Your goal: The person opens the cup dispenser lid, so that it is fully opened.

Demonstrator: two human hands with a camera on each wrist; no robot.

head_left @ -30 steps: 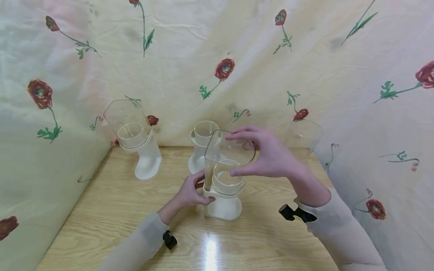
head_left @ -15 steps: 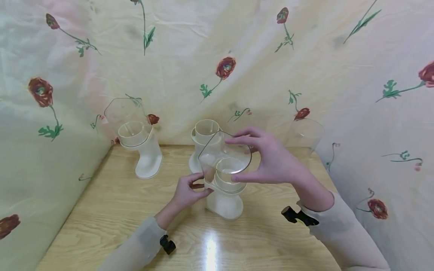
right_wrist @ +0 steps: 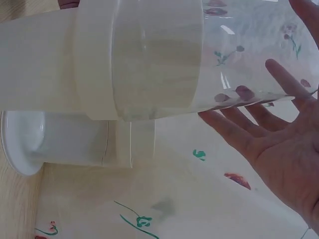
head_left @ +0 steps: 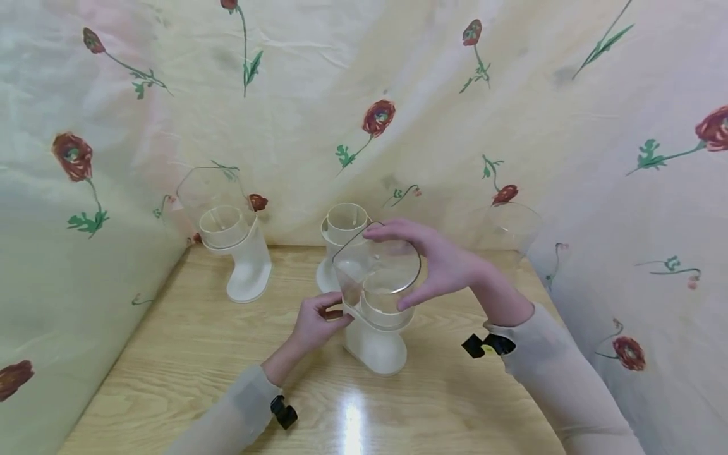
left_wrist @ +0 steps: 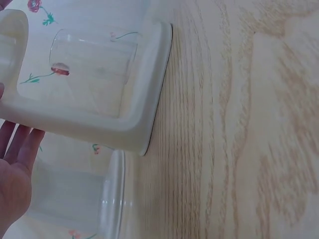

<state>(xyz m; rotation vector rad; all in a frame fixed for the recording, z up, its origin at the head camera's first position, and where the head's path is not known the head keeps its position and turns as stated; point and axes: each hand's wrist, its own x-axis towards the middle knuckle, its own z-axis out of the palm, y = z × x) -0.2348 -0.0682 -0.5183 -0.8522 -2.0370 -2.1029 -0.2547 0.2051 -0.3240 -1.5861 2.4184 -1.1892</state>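
Observation:
A white dispenser stand point(head_left: 375, 354) with an oval foot and a round collar stands on the table in front of me. A clear plastic container point(head_left: 351, 284) sits in its top, one flat side facing left, round a white inner cylinder point(head_left: 378, 308). My left hand point(head_left: 315, 323) grips the stand's upper left side, its fingers behind the upright in the left wrist view and thumb in front. My right hand point(head_left: 440, 268) spans the container's rim, thumb near me and fingers at the far side. Fingertips point(right_wrist: 212, 118) lie along the clear wall in the right wrist view.
Behind is a white stand point(head_left: 328, 276) with an inner cylinder. At the back left stands a similar dispenser point(head_left: 248, 275) with its clear container on. A loose clear container point(head_left: 514, 230) is at the back right. Flowered cloth point(head_left: 296, 126) walls the wooden table point(head_left: 466, 404).
The stand and container have turned, so the flat side now runs diagonally. My left hand has shifted slightly up with it. My right fingers have moved left along the rim.

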